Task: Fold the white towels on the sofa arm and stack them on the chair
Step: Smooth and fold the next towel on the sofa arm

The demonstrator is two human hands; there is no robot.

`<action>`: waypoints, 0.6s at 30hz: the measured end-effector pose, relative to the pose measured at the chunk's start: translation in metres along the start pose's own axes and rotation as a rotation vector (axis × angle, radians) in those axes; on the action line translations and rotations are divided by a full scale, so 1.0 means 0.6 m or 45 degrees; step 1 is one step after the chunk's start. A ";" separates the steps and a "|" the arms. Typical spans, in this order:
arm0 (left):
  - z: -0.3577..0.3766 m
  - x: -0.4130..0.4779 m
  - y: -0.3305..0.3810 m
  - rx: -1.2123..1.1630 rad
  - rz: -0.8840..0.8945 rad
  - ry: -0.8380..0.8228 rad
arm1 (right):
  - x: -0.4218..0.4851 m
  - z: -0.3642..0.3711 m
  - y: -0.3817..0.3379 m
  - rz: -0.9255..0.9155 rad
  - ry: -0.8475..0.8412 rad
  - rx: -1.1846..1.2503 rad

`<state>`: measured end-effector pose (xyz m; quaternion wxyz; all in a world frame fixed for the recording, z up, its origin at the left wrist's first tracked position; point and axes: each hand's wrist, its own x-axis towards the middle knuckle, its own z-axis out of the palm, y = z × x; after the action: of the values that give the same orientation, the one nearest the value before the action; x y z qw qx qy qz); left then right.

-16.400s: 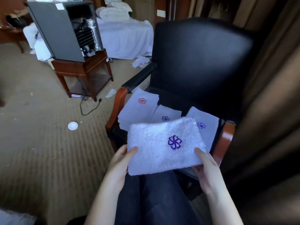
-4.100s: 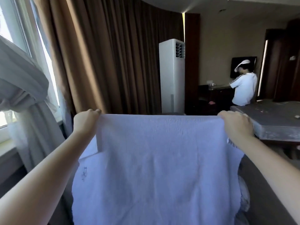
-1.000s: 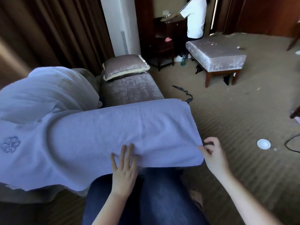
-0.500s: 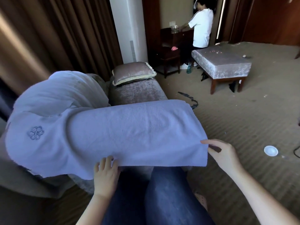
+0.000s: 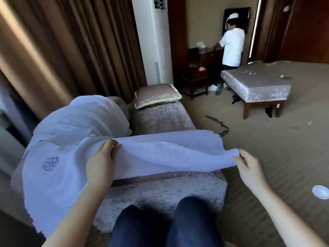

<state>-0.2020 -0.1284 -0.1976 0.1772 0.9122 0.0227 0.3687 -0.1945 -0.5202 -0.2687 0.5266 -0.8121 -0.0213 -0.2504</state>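
Observation:
A white towel [image 5: 169, 154] lies doubled over across the grey velvet sofa arm [image 5: 160, 195] in front of my knees. My left hand [image 5: 101, 163] pinches its near edge and lifts it up and away from me. My right hand [image 5: 249, 166] pinches the right-hand corner, raised off the arm. More white towels [image 5: 53, 168] are draped to the left; the top one shows a dark flower emblem [image 5: 51, 163]. The chair is out of view.
A grey cushion [image 5: 157, 95] lies at the sofa's far end, by brown curtains and a tall white air conditioner [image 5: 153, 40]. An upholstered bench [image 5: 256, 86] stands on the carpet at right, a person in white beyond it. A small white dish [image 5: 320, 192] lies on the floor.
Both hands have lifted the towel's near edge from the sofa arm and carried it upward and away from me. The view has tilted up slightly.

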 end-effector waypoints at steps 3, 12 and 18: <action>0.003 0.067 0.010 0.112 0.102 -0.072 | 0.050 0.015 -0.016 0.045 0.028 -0.053; 0.063 0.203 -0.017 0.338 0.271 -0.377 | 0.177 0.066 0.009 0.238 -0.068 -0.438; 0.114 0.214 -0.038 0.523 0.169 -0.791 | 0.198 0.075 0.031 0.373 -0.211 -0.443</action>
<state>-0.0601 -0.1060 -0.1656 -0.0352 0.9966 -0.0177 0.0729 -0.0675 -0.5167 -0.2480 0.4058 -0.9029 0.0969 -0.1038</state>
